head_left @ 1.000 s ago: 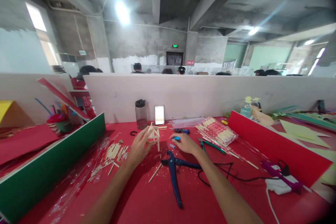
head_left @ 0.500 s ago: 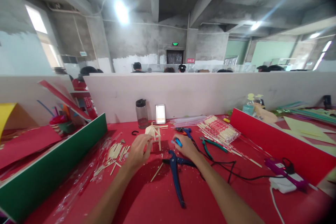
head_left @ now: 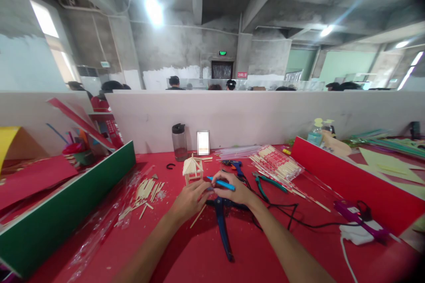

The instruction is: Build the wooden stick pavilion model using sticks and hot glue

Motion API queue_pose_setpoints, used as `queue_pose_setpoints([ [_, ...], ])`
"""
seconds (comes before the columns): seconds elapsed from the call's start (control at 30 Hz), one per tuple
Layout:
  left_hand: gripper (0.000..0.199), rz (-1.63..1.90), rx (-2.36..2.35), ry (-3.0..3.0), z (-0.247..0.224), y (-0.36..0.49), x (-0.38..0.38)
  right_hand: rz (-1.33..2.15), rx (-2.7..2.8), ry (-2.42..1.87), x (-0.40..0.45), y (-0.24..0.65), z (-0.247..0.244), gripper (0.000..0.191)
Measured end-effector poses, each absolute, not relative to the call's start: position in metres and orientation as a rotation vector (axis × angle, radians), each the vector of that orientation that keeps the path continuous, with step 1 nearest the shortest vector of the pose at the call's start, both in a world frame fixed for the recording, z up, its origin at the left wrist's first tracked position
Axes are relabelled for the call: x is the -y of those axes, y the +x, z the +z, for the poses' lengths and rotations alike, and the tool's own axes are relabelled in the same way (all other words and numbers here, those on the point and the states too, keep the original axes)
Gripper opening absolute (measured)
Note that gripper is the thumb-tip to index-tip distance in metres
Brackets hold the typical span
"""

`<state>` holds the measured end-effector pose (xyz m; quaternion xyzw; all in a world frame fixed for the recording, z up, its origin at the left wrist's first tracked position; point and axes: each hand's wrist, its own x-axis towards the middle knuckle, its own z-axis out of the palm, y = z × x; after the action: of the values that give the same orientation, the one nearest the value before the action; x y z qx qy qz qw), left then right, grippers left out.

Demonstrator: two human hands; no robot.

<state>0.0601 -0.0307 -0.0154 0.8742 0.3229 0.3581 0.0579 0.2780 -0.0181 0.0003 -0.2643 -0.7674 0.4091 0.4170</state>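
A blue pen (head_left: 226,184) rests in the fingers of my right hand (head_left: 237,192), tilted with one end toward the left. My left hand (head_left: 192,199) is beside it, fingers pressed together close to my right fingertips; what they hold, if anything, I cannot make out. Just behind my left hand stands a small house frame of wooden sticks (head_left: 192,167) with a slatted roof. Beneath my hands lies a dark blue cutter (head_left: 222,225), partly covered by them. A loose wooden stick (head_left: 198,216) lies on the red tabletop (head_left: 186,252) near my left hand.
Cut sticks (head_left: 145,191) are heaped at left. Right of my hands lie a glue gun (head_left: 236,167), green-handled pliers (head_left: 272,184), packed sticks (head_left: 277,162) and black cable. Behind stand a bottle (head_left: 179,143) and a white panel. Green (head_left: 76,203) and red (head_left: 352,177) boards flank the space.
My left hand has moved right and nearer, away from the stick house to beside my right hand. The blue pen now shows more fully in my right hand.
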Motion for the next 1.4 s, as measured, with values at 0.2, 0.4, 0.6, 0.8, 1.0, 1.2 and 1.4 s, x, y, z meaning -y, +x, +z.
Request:
queue_pose_setpoints([
  [0.2,0.017,1.308,-1.085,2.186,-0.008,0.071,0.036,1.15,1.522,-0.656,0.005,0.282,-0.005,0.025],
  [0.4,0.026,1.402,-0.991,1.764,-0.002,0.077,0.034,1.225,1.237,-0.655,-0.009,0.292,-0.014,0.038],
  [0.6,0.029,1.367,-0.929,1.711,0.001,0.079,0.035,1.291,1.28,-0.599,-0.002,0.285,-0.008,0.028],
  [0.8,0.028,1.348,-0.895,1.722,-0.008,0.08,0.033,1.295,1.357,-0.62,0.0,0.281,-0.007,0.026],
  [1.0,0.037,1.361,-0.965,1.729,-0.009,0.077,0.03,1.28,1.287,-0.63,0.0,0.283,-0.008,0.026],
  [1.2,0.029,1.418,-0.931,1.723,-0.003,0.079,0.032,1.258,1.216,-0.634,-0.002,0.29,-0.006,0.026],
  [1.4,0.022,1.48,-1.056,1.787,0.001,0.079,0.033,1.234,1.244,-0.611,-0.002,0.291,-0.005,0.025],
])
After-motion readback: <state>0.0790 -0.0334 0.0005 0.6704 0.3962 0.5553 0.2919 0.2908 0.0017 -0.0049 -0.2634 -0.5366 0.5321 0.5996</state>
